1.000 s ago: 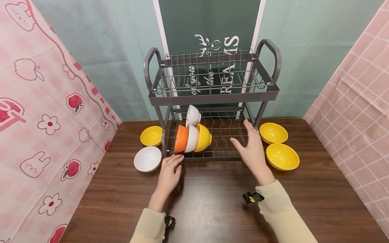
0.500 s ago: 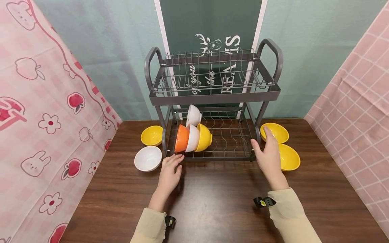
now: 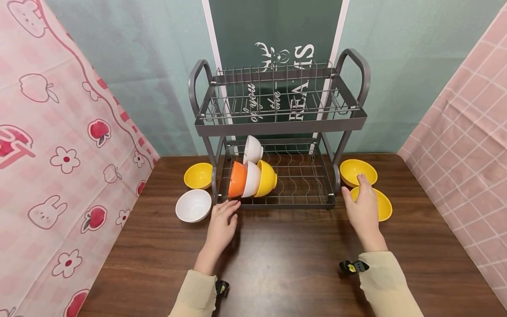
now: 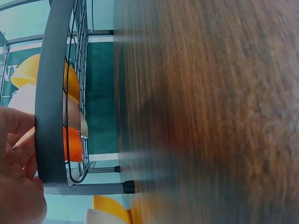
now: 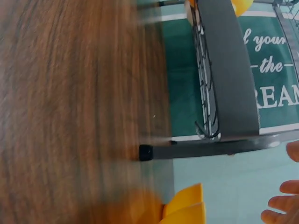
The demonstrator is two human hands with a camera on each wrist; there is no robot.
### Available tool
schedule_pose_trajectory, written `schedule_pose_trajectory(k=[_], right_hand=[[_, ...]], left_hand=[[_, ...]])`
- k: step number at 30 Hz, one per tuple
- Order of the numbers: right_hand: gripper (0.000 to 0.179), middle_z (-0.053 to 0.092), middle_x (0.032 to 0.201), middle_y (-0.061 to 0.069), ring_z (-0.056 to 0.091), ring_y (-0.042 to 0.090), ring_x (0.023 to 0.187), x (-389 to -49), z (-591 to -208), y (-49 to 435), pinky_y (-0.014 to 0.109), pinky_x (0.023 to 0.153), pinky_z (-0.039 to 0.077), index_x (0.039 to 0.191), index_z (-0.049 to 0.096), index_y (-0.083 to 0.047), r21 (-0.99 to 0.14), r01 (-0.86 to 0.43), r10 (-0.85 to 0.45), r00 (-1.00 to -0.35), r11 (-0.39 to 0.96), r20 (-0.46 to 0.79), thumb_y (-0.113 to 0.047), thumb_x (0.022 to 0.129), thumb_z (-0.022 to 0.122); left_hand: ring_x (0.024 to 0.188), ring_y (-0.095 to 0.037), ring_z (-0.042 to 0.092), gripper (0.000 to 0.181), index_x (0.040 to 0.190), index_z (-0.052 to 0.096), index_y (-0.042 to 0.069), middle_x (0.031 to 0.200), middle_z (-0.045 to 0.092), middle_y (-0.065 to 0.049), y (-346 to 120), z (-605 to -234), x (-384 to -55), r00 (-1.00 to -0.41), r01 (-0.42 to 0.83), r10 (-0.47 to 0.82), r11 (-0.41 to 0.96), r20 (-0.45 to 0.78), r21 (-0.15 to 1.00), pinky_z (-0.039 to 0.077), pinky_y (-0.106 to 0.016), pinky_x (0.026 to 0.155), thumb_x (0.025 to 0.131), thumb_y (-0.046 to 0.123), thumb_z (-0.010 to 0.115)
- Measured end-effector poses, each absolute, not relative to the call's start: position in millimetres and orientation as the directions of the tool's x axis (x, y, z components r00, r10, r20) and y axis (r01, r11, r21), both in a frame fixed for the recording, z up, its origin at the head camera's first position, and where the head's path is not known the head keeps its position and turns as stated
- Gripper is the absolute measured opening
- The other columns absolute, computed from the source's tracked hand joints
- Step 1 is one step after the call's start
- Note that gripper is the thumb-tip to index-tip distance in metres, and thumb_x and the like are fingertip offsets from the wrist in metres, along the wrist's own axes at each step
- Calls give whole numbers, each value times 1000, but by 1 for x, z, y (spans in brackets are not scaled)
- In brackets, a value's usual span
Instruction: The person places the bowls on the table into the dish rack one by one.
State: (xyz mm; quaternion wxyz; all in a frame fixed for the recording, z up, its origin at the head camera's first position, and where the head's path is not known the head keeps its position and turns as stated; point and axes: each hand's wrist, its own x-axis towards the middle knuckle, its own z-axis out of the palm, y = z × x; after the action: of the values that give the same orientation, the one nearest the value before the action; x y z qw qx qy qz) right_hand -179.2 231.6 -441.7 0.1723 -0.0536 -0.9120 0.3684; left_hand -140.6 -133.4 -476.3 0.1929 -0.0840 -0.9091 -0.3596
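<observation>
My left hand (image 3: 222,226) rests its fingertips on the front rail of the dark grey two-tier dish rack (image 3: 279,127), fingers relaxed. Just behind them on the lower tier, an orange bowl (image 3: 236,179), a white bowl (image 3: 251,179) and a yellow bowl (image 3: 267,178) stand tipped on their sides, nested together. Behind these leans another white bowl (image 3: 253,149). To the right of the rack, my right hand (image 3: 364,215) hovers with spread fingers over the nearer yellow bowl (image 3: 385,207), partly hiding it. A second yellow bowl (image 3: 352,169) sits right behind that one.
Left of the rack, a yellow bowl (image 3: 198,176) and a white bowl (image 3: 193,205) lie on the wooden table (image 3: 277,264), open side up. The upper tier (image 3: 273,92) has wire dividers and a curved handle at each end. Printed cloths hang at the back and sides.
My right hand has moved right, from above the lower tier, past the rack's right end, to the yellow bowls. The left hand has stayed at the front rail.
</observation>
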Motion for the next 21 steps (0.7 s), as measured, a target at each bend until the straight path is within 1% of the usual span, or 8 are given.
schedule_pose_trajectory(k=[7,11,16,19,21], right_hand=[[61,24,149,27,28,49,130,-177,-445,238,60,109,20,139,30,7,-646,36,228,-949,763,216,-27,93,52],[66,24,147,29,28,51,129,-177,-450,239,61,109,19,141,26,7,-627,75,240,-954,775,182,-28,92,53],[73,23,145,33,26,52,128,-178,-456,240,62,109,14,142,20,9,-593,116,246,-958,797,144,-29,90,55],[74,24,143,35,27,53,127,-178,-459,241,64,107,14,141,21,10,-568,131,245,-961,812,129,-27,88,58],[73,28,141,36,30,53,124,-177,-461,241,65,105,16,140,23,11,-546,140,245,-962,826,123,-25,87,60]], left_hand=[[120,-29,49,36,113,67,10,116,66,-3,-134,-476,-141,-911,292,13,723,411,626,39,-38,101,80,-3,63],[121,-28,49,37,114,67,10,116,66,-3,-134,-475,-141,-914,287,9,720,405,632,39,-38,102,79,-3,63],[121,-28,49,37,114,67,10,116,66,-3,-134,-476,-141,-917,284,8,717,400,637,39,-39,101,80,-4,63],[121,-28,48,37,114,67,10,117,66,-4,-134,-476,-141,-921,277,7,716,390,641,39,-39,102,80,-3,63],[121,-28,48,37,114,67,10,117,66,-4,-134,-476,-140,-924,272,6,715,383,644,39,-39,102,80,-3,63]])
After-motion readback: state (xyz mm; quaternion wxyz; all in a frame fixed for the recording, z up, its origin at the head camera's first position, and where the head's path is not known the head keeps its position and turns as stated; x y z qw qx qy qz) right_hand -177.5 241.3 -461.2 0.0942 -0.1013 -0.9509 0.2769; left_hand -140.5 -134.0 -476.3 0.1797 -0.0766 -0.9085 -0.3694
